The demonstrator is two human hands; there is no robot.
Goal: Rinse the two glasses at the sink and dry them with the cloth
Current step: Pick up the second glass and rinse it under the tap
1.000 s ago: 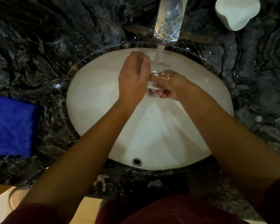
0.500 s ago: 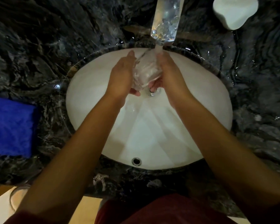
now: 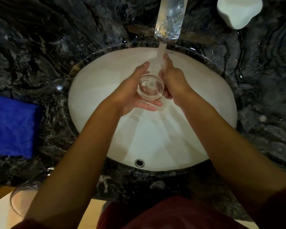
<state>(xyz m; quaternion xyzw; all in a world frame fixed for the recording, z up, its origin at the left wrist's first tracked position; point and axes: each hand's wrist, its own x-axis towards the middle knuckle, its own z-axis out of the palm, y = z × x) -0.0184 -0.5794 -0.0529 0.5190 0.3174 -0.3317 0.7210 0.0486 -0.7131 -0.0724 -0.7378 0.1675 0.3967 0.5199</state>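
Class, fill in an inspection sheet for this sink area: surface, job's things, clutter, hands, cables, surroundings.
Surface: dark marbled counter, wet beside the tap; white sink.
Job's things: glass held over the sink under running water; second glass at the lower left edge, partly hidden by the arm; blue cloth on the counter, left.
Clutter: white object at top right.
Hands: left hand and right hand cup the glass between them.
Cables: nothing seen.
Surroundings: red clothing at the bottom.

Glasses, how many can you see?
2. One glass is held between the left hand and right hand under the tap water over the sink. The other glass sits at the bottom left, partly hidden by the arm.
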